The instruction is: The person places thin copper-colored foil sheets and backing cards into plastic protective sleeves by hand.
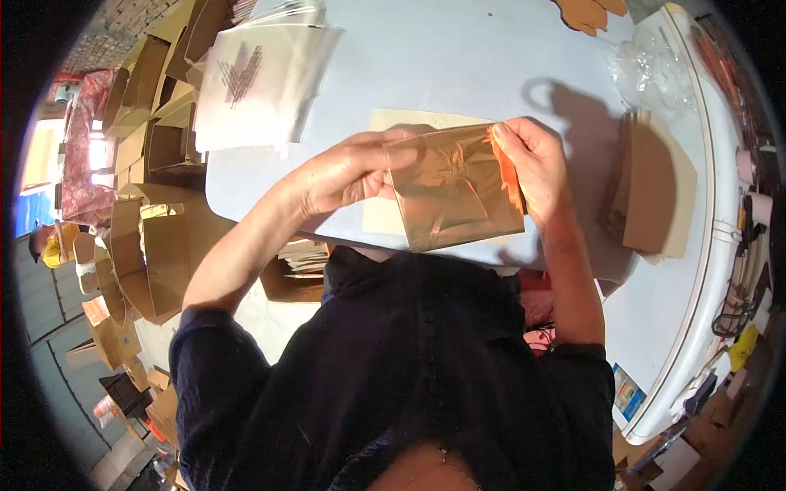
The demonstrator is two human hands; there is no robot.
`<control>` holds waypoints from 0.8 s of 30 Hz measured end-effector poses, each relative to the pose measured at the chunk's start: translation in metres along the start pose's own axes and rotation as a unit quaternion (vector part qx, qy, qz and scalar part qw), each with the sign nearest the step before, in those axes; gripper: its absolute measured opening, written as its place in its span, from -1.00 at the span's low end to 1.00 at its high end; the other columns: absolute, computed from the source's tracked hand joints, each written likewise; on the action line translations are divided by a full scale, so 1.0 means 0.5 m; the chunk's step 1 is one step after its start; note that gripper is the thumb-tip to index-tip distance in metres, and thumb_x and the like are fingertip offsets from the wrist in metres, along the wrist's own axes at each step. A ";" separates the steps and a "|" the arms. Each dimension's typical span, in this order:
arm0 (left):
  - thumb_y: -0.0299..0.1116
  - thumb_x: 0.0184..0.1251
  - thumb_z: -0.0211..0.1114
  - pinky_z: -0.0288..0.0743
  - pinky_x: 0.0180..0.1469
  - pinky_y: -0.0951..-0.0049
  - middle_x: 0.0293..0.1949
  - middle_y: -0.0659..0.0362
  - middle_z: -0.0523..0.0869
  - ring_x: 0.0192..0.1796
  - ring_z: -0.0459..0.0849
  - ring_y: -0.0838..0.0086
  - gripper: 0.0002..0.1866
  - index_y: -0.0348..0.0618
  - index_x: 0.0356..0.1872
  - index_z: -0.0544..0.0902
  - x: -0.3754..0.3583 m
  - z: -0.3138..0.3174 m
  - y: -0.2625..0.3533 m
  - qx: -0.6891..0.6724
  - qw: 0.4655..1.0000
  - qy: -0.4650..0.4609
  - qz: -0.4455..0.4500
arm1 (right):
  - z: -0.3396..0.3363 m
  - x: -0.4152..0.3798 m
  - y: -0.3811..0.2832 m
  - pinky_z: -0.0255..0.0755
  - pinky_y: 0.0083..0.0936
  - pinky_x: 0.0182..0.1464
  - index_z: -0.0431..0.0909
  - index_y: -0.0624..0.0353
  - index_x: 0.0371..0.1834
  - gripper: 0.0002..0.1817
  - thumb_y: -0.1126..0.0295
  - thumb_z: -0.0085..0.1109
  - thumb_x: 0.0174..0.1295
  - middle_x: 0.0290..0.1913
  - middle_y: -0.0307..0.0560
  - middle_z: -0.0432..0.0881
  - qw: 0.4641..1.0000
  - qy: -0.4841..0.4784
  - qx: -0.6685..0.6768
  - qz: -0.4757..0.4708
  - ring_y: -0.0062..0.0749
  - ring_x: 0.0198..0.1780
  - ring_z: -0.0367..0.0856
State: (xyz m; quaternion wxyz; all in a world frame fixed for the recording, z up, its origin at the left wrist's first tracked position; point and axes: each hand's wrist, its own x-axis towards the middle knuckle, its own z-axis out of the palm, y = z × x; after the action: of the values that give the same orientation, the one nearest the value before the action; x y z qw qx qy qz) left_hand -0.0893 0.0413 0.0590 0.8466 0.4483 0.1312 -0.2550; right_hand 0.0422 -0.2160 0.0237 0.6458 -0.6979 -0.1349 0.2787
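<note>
Tabletop (458,65) is the pale surface under and beyond your grip, mostly bare in the middle. Beyond your left grip: a stack of clear bags (258,78) with dark print on top. Outboard of your right grip: a pile of brown card pieces (651,192), edges roughly aligned. Directly beneath the grip, a cream sheet (393,123) lies flat on the tabletop. Held above it, clear of the surface, is the clear sleeve (454,196) with a brown card inside, tilted and catching glare. Left hand (344,172) is pinched shut on the sleeve's left top corner; right hand (536,159) is pinched shut on its right top corner, thumb over the film edge. Risks, as I read it: film is slick and creased in the middle, so uneven pull between the two grips could wrinkle or split the opening. Card could slide out the lower end if that end is unsealed — can't tell from here. Glare hides the seam, so you may misjudge which layer you're holding.
</note>
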 end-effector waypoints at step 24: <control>-0.29 0.75 0.29 0.56 -0.12 0.63 -0.07 0.20 0.77 -0.14 0.66 0.70 -0.58 -0.35 0.41 0.58 0.025 0.011 -0.019 0.209 0.960 0.186 0.017 | -0.015 0.022 0.000 0.56 -0.28 -0.27 0.67 0.33 -0.13 -0.83 0.40 0.34 0.48 -0.34 0.07 0.76 0.904 -0.011 -0.404 -0.138 -0.23 -0.38 0.72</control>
State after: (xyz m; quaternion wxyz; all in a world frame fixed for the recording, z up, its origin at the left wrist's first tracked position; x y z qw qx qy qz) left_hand -0.0839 0.0284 0.0497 0.6988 0.6569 0.2227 -0.1748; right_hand 0.0555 -0.2161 0.0215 0.3392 -0.8701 -0.3381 0.1167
